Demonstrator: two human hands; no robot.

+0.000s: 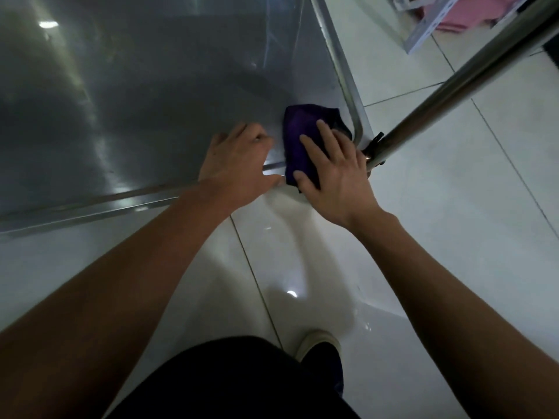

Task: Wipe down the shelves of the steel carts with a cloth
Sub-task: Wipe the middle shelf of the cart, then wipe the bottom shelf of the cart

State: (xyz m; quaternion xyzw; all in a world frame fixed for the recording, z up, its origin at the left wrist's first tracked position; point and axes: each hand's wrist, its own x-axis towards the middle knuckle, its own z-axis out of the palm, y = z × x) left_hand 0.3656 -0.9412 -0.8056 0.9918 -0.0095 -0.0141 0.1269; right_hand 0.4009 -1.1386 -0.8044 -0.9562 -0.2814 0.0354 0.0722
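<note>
Purple cloth point(305, 137) under right hand point(335, 173)

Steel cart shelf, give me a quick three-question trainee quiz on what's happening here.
1. True or false: the right hand presses flat on the purple cloth.
2. Where on the steel shelf is the cloth: A) centre, B) near right corner, C) far left?
3. What does the left hand rest on?

Key: 1 true; 2 B; 3 the shelf's front edge, beside the cloth.
</note>
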